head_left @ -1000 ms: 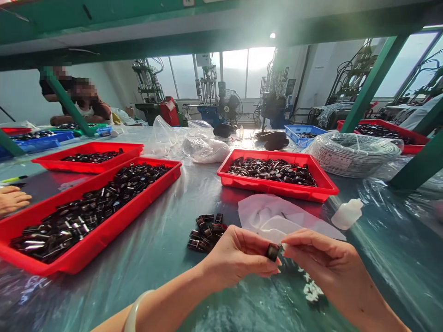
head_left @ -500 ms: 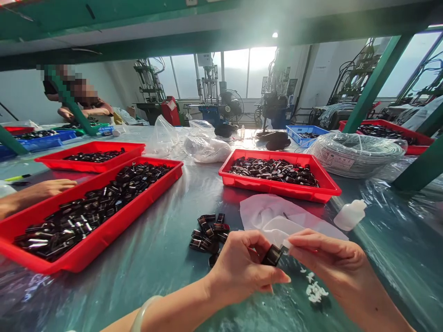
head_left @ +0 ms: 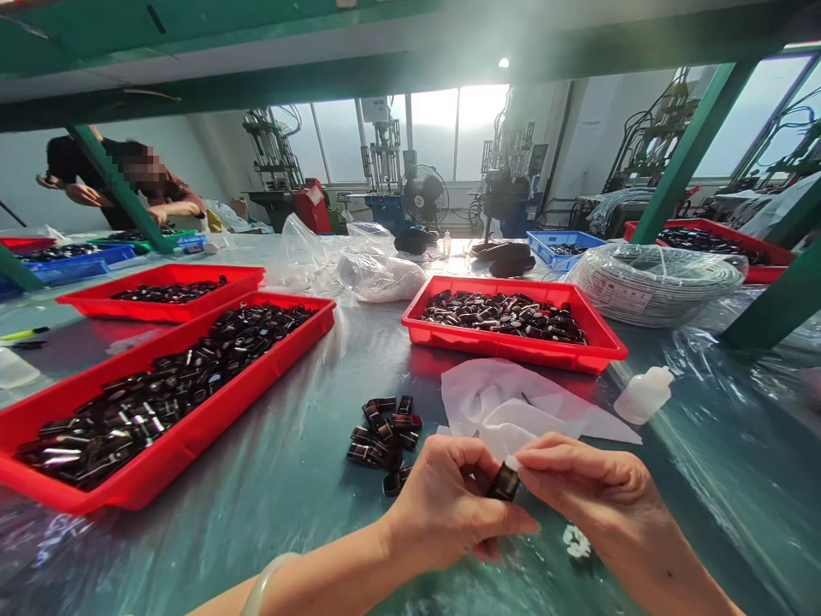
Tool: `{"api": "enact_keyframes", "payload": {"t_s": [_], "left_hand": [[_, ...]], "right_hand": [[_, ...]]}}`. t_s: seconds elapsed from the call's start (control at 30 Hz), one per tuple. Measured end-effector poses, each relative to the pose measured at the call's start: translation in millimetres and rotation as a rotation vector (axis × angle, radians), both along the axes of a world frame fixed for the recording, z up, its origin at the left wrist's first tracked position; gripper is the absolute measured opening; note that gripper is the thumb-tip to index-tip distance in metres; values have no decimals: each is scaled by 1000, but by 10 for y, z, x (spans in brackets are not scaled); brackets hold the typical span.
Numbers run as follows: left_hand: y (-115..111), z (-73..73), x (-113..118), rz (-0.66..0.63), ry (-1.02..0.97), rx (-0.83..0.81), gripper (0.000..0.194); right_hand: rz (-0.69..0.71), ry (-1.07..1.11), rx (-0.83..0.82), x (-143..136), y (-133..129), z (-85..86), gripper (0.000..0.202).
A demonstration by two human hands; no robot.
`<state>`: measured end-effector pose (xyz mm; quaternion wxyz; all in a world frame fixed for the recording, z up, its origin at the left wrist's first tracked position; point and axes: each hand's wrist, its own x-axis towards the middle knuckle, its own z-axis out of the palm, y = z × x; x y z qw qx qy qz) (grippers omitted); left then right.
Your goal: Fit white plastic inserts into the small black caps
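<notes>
A small black part [head_left: 504, 482] is gripped between the thumb and fingers of my left hand [head_left: 442, 505]. The fingertips of my right hand [head_left: 596, 488] pinch a small white piece [head_left: 511, 463], which touches the top end of the black part. Beneath my right hand lies a little heap of white pieces [head_left: 576, 541], partly covered by it. Several loose black parts [head_left: 385, 432] lie on the table just left of my left hand. Behind both hands is a white cloth [head_left: 493, 398].
Red trays of black parts stand at the left [head_left: 282, 351] and beyond the cloth [head_left: 513, 346]. A white bottle [head_left: 643, 395] and a wrapped cable coil [head_left: 654, 287] are at the right. Green posts [head_left: 680, 162] frame the table. Two people are at the far left.
My right hand has moved left, bringing the white piece against the black part. The nearby person's hand at the left tray has gone out of view.
</notes>
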<state>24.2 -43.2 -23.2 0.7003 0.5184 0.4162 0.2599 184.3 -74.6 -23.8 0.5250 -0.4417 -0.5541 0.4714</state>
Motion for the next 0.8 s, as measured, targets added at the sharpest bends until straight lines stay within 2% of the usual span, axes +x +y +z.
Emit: {"api": "enact_keyframes", "payload": {"t_s": [0.4, 0.53, 0.8], "left_hand": [[8, 12, -3, -13, -58, -38, 32], [-5, 4, -1, -28, -75, -76, 32], [-7, -1, -18, -69, -44, -76, 33]], "right_hand": [[102, 9, -21, 32, 10, -51, 10], [84, -10, -23, 14, 6, -22, 7], [153, 1, -3, 15, 15, 32, 11]]}}
